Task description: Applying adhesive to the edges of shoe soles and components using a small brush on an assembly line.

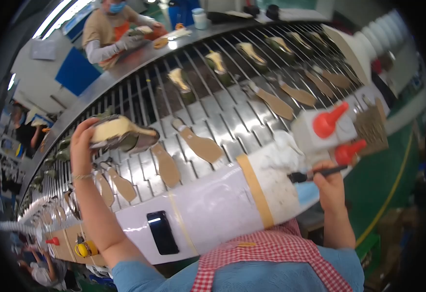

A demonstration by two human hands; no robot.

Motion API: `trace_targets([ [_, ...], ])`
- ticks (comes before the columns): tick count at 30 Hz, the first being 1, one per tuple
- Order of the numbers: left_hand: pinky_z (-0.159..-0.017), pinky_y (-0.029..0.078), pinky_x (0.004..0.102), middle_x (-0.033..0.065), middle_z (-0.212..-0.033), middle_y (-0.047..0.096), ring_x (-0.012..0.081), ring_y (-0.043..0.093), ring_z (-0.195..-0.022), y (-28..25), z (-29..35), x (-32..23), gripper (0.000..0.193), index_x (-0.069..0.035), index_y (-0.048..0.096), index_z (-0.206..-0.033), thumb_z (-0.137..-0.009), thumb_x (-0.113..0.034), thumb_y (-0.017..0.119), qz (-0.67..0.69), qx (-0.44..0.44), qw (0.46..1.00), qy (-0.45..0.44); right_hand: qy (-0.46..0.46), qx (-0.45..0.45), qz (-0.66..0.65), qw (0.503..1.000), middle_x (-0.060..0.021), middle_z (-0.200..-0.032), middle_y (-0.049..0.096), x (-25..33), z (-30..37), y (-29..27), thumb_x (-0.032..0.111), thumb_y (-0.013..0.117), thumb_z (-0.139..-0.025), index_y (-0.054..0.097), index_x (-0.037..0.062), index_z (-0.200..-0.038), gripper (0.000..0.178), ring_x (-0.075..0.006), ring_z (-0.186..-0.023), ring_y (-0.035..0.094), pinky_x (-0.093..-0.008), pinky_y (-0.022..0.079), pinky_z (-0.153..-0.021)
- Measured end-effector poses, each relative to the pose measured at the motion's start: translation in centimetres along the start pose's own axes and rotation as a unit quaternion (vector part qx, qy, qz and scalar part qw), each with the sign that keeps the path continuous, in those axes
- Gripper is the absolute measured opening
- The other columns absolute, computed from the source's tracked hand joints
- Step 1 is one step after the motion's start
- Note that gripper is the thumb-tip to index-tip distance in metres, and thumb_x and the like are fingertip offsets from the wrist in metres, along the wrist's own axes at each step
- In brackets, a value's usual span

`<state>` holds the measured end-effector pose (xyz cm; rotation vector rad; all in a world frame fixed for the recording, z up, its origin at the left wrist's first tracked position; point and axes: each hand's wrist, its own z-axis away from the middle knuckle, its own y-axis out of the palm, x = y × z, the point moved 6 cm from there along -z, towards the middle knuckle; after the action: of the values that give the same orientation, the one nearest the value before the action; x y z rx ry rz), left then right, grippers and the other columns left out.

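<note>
My left hand (81, 144) is raised over the conveyor and grips a lasted shoe (124, 135) by one end. The shoe lies bottom up, showing its cream underside and dark green sides. Below and beside it, tan soles (200, 144) lie on the metal slats. At the right, my right hand (328, 184) closes around the black handle of a brush (332, 170). The brush's dark tip is over the white-covered bench edge, beside crumpled white material (285, 152) and a white container with a red spout (330, 120).
The slatted conveyor (193, 109) curves across, carrying more lasted shoes (216, 63) along its far side. A phone (163, 232) lies on the white bench cover (208, 204). Across the line, a gloved person (123, 41) handles a piece. A white duct (380, 36) stands at upper right.
</note>
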<state>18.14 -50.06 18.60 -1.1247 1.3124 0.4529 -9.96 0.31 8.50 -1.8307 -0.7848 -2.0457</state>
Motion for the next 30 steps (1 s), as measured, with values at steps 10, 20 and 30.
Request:
trace_targets([
  [10, -0.052, 0.049, 0.0262, 0.0068, -0.080, 0.062, 0.0163, 0.057, -0.055, 11.4, 13.7, 11.9, 0.043, -0.003, 0.059, -0.107, -0.089, -0.040, 0.049, 0.142, 0.255, 0.904, -0.311, -0.104, -0.054, 0.485, 0.867, -0.0078, -0.080, 0.065, 3.7, -0.6, -7.4, 0.011, 0.074, -0.073, 0.061, 0.0014, -0.091, 0.024, -0.0195, -0.080, 0.064, -0.0297, 0.047, -0.071],
  [20, -0.082, 0.047, 0.0283, 0.0078, -0.107, 0.060, 0.0171, 0.057, -0.096, 20.2, 24.1, 8.6, 0.060, 0.001, 0.051, -0.117, -0.070, -0.024, 0.079, 0.020, 0.326, 0.903, -0.279, -0.057, -0.004, 0.545, 0.837, -0.0121, -0.081, 0.066, -0.4, -2.3, -8.9, 0.012, 0.071, -0.072, 0.061, 0.0035, -0.086, 0.019, -0.0283, -0.079, 0.064, -0.0361, 0.048, -0.071],
  [30, -0.080, 0.044, 0.0257, 0.0035, -0.098, 0.061, 0.0131, 0.057, -0.089, 21.6, 23.2, 3.3, 0.036, -0.001, 0.058, -0.106, -0.074, -0.012, 0.070, 0.217, 0.130, 0.963, -0.091, -0.065, 0.011, 0.489, 0.870, -0.0093, -0.081, 0.066, -0.6, -1.5, -9.3, 0.009, 0.069, -0.073, 0.061, 0.0026, -0.087, 0.017, -0.0224, -0.077, 0.065, -0.0327, 0.048, -0.070],
])
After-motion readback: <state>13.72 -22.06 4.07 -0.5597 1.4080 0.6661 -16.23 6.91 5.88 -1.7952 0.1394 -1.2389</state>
